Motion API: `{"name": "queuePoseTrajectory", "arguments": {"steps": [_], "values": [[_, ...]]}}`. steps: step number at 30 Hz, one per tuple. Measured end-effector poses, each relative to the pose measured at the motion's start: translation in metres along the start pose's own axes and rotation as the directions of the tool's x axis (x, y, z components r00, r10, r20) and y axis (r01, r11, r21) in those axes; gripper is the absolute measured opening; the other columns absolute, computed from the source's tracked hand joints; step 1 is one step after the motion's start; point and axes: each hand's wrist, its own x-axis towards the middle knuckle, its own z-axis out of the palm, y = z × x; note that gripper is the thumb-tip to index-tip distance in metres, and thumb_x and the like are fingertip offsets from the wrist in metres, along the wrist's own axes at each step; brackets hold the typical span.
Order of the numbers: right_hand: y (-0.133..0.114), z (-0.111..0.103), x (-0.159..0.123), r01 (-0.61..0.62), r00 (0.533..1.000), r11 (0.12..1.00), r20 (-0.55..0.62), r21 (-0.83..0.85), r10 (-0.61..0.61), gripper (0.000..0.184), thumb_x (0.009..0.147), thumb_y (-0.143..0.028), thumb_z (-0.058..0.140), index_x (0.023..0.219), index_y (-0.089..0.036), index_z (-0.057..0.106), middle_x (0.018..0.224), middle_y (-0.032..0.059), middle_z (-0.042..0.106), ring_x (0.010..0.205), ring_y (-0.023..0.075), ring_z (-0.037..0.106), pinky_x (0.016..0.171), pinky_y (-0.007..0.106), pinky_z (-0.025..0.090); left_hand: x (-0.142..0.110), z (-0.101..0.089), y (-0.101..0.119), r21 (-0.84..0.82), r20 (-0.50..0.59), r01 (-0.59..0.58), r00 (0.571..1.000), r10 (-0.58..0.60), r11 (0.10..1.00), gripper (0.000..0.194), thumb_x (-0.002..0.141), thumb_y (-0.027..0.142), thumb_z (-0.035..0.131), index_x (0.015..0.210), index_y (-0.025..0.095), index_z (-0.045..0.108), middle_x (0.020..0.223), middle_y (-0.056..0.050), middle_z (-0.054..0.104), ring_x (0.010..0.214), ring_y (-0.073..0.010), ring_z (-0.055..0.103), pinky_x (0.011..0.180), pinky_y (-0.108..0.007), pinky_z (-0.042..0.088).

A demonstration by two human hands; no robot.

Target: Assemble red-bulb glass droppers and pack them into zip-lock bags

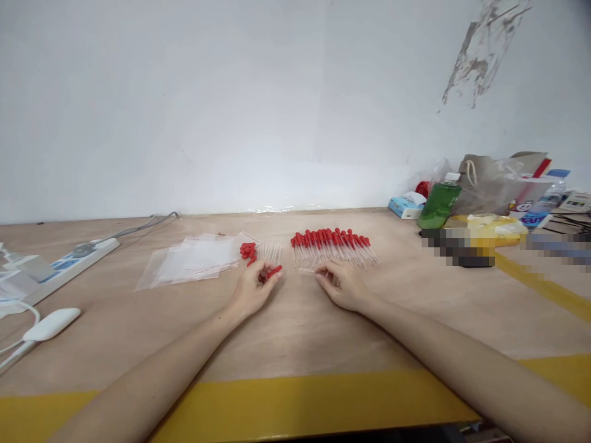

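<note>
A small red oblong bulb (274, 272) is sitting in the closed grip of the left hand (255, 288), below frame centre; the right hand (342, 286) is pinching a thin clear tube (306, 271). Red-topped clear droppers (330, 239) are lying above, clear plastic bags (196, 261) centre-left, on the brown bench (281, 347).

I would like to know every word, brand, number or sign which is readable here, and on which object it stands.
No text reads with certainty.
Water bottle: large blue letters, too blurred.
Green bottle: pale marks, too small.
Tissue pack: faint print, too small.
White box, far right: markings too blurred.
</note>
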Motion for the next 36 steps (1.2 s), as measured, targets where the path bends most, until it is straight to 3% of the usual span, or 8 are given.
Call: {"name": "queuePoseTrajectory", "arguments": {"steps": [5,12,19,27,33,36], "values": [[-0.011,0.007,-0.002,0.065,0.997,0.997,-0.033,-0.029,-0.066,0.012,0.082,-0.021,0.044,0.083,-0.018,0.056,0.074,0.0012,0.058,0.062,0.0103,0.049,0.071,0.029,0.033,-0.009,0.009,0.013,-0.094,0.131,0.02,0.991,-0.008,0.995,0.022,0.079,0.037,0.052,0.084,0.016,0.054,0.073,-0.002,0.059,0.064,-0.0129,0.055,0.056,-0.024,0.043],[-0.011,0.008,-0.002,0.092,0.996,0.995,0.005,-0.039,-0.092,0.013,0.083,-0.022,0.043,0.082,-0.017,0.056,0.074,0.002,0.059,0.065,0.0115,0.05,0.072,0.029,0.031,-0.008,0.011,0.014,-0.104,0.13,0.005,0.992,0.008,0.995,0.021,0.079,0.035,0.052,0.085,0.016,0.055,0.073,-0.002,0.058,0.065,-0.0131,0.053,0.058,-0.025,0.043],[-0.009,0.008,-0.001,0.146,0.988,0.989,0.057,-0.003,-0.146,0.01,0.082,-0.019,0.047,0.079,-0.017,0.055,0.072,0.0009,0.057,0.066,0.0113,0.049,0.07,0.028,0.029,-0.009,0.006,0.018,-0.098,0.197,-0.053,0.978,0.072,0.994,0.022,0.083,0.035,0.046,0.085,0.016,0.058,0.074,-0.001,0.059,0.066,-0.0131,0.052,0.06,-0.024,0.041],[-0.004,0.001,0.008,0.233,0.969,0.956,0.129,-0.177,-0.212,0.02,0.084,-0.017,0.042,0.088,-0.021,0.061,0.082,0.0013,0.061,0.067,0.0106,0.05,0.069,0.029,0.024,-0.01,0.004,0.018,-0.057,0.219,-0.072,0.972,0.083,0.996,0.022,0.083,0.034,0.045,0.084,0.018,0.06,0.075,-0.002,0.062,0.068,-0.0149,0.055,0.063,-0.026,0.043],[0.001,-0.002,0.004,0.414,0.91,0.848,0.182,-0.332,-0.373,0.029,0.078,-0.007,0.04,0.093,-0.02,0.061,0.085,0.0036,0.061,0.069,0.0119,0.048,0.068,0.031,0.021,-0.012,0.001,0.025,0.028,0.352,-0.154,0.926,0.134,0.988,0.021,0.085,0.029,0.042,0.084,0.019,0.059,0.074,-0.001,0.059,0.068,-0.0141,0.053,0.063,-0.025,0.041],[-0.002,0.0,0.002,0.386,0.923,0.861,0.151,-0.332,-0.355,0.026,0.079,-0.011,0.04,0.091,-0.02,0.062,0.082,0.0041,0.06,0.066,0.0118,0.046,0.067,0.031,0.02,-0.012,0.001,0.026,0.049,0.363,-0.161,0.922,0.133,0.986,0.021,0.085,0.031,0.041,0.084,0.018,0.058,0.072,-0.001,0.057,0.065,-0.0133,0.051,0.06,-0.025,0.039]]}}
